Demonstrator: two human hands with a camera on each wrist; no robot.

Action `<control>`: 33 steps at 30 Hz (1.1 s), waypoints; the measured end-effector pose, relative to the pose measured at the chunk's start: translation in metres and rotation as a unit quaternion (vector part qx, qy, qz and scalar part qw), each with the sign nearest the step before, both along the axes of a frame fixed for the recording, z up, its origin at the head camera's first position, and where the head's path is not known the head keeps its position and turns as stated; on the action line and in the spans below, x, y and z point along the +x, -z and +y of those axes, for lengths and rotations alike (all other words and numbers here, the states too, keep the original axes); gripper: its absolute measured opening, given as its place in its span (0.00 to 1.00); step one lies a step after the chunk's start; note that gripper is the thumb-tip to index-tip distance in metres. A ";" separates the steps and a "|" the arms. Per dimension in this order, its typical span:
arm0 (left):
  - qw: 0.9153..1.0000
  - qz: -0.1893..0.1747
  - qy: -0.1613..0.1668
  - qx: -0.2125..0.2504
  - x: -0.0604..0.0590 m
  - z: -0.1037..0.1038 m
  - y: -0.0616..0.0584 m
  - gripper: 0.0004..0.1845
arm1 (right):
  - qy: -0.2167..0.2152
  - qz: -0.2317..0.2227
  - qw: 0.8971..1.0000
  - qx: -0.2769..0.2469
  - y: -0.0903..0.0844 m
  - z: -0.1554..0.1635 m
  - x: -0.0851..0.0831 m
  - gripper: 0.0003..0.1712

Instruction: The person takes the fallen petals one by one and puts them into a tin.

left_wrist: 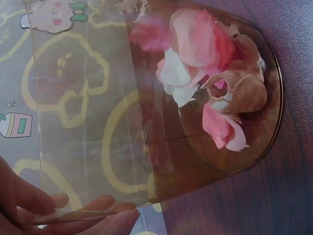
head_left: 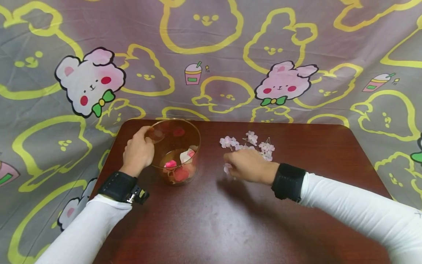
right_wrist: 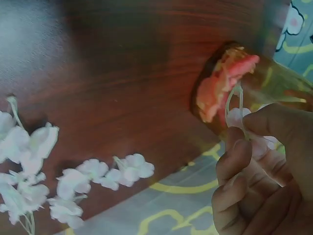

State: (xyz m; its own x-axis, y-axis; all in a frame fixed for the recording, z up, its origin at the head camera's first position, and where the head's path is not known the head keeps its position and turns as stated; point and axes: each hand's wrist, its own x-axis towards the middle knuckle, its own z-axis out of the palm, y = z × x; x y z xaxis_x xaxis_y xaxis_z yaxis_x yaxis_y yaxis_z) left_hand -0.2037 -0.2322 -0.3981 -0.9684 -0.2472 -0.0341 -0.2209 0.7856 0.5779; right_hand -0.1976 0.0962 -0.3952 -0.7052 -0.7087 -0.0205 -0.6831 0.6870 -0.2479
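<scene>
Right hand (head_left: 248, 165) pinches pale blossom (right_wrist: 238, 115) by its stem; left hand (head_left: 139, 151) fingers curl on glass bowl (head_left: 179, 136) rim, best kept steady.

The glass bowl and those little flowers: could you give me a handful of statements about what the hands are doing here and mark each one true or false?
1. The left hand holds the rim of the glass bowl. True.
2. The glass bowl is empty. False: pink and white petals lie at its bottom.
3. The right hand pinches a pale flower by its thin stem. True.
4. The loose pale flowers lie on the patterned cloth. False: they lie on the dark wooden table, beside the right hand.
5. The bowl lies tipped on its side. False: it stands upright.
</scene>
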 end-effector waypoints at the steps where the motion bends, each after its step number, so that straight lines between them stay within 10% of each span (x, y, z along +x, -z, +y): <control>1: 1.000 0.001 -0.001 0.001 0.000 0.000 0.000 0.25 | -0.001 0.005 1.000 -0.003 -0.003 -0.002 0.000 0.06; 33: 1.000 -0.004 0.000 0.004 0.001 0.002 -0.003 0.25 | -0.022 0.083 0.993 -0.081 -0.044 -0.056 -0.010 0.03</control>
